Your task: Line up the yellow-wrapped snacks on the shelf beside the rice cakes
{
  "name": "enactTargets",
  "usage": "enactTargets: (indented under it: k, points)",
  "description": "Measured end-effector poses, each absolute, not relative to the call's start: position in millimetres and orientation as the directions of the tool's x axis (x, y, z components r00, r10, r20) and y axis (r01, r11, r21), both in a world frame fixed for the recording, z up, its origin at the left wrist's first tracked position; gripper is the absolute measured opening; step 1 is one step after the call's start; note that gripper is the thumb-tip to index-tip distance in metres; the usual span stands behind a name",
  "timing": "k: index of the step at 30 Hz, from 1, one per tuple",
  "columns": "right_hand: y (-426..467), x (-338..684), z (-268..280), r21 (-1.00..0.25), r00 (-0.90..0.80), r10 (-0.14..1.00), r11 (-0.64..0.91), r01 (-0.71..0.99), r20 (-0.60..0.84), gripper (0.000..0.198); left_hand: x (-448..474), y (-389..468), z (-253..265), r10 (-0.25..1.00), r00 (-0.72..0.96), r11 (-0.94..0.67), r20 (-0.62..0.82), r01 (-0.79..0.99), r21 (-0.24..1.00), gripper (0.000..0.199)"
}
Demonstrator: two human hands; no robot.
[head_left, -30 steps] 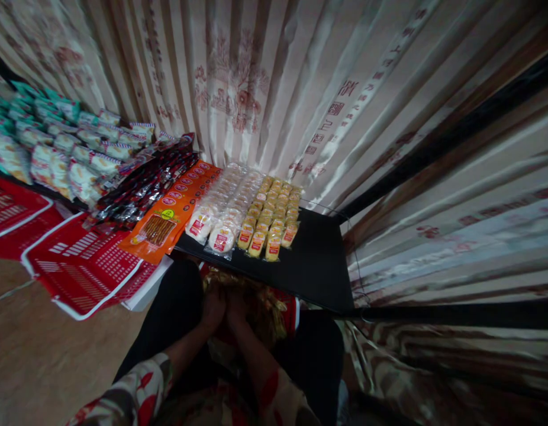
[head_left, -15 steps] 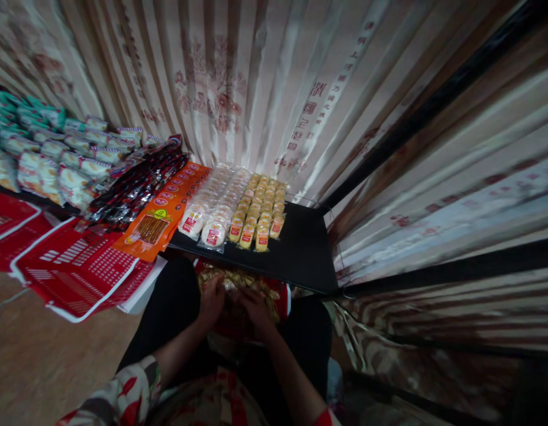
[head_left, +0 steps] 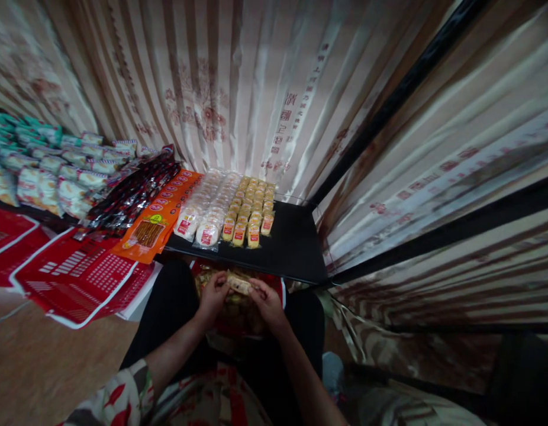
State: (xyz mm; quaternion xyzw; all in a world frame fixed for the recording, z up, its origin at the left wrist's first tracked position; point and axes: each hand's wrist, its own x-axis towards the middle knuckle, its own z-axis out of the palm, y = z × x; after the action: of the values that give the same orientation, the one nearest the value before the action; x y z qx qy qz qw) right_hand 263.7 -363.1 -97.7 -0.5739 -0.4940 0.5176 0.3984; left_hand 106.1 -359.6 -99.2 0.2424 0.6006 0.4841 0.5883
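Observation:
Between my two hands is a small wrapped snack [head_left: 239,284] in pale yellowish film, one end pinched by each hand. My left hand [head_left: 213,296] is closed on its left end, and my right hand [head_left: 267,303] grips the right end. Just below them, a red basket [head_left: 281,291] between my knees holds many similar gold-wrapped snacks [head_left: 238,313]. Beyond the hands, rows of yellow packaged snacks [head_left: 251,207] lie on the black table [head_left: 292,242]. Beside these are rows of round white packaged snacks [head_left: 207,207].
Left of the white rows lie an orange bag [head_left: 161,213] of stick snacks, dark shiny packets [head_left: 132,195] and many white-and-green packets [head_left: 52,160]. Red baskets [head_left: 79,278] with white rims stand below them. Pleated curtains [head_left: 238,83] and black poles [head_left: 398,112] enclose the table.
My hands have come up out of the basket's pile and now hold one wrapped snack between them. The view has shifted slightly to the right.

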Motion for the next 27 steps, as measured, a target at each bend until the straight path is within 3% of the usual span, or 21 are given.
enactTargets:
  k: [4,7,14,22,27]
  points:
    - [-372,269,-93,-0.898,-0.050,0.997,0.070,0.435,0.053,0.028,106,-363,-86,0.885,-0.118,0.379,-0.451,-0.379,0.844,0.035]
    - [-377,272,-92,-0.802,-0.122,0.972,0.237,0.549,0.203,0.027,109,-362,-76,0.897,-0.107,0.353,-0.429,-0.412,0.840,0.038]
    - [-380,275,-102,-0.711,-0.135,0.945,0.315,0.628,0.299,0.029,114,-358,-71,0.902,-0.144,0.325,-0.406,-0.393,0.860,0.037]
    - [-381,270,-95,-0.799,-0.060,0.963,0.253,0.545,0.264,0.039,111,-356,-73,0.920,-0.107,0.299,-0.378,-0.434,0.850,0.037]
    - [-383,269,-87,-0.968,-0.060,0.992,0.121,0.219,0.111,0.036,111,-354,-66,0.924,-0.104,0.297,-0.368,-0.411,0.862,0.033]
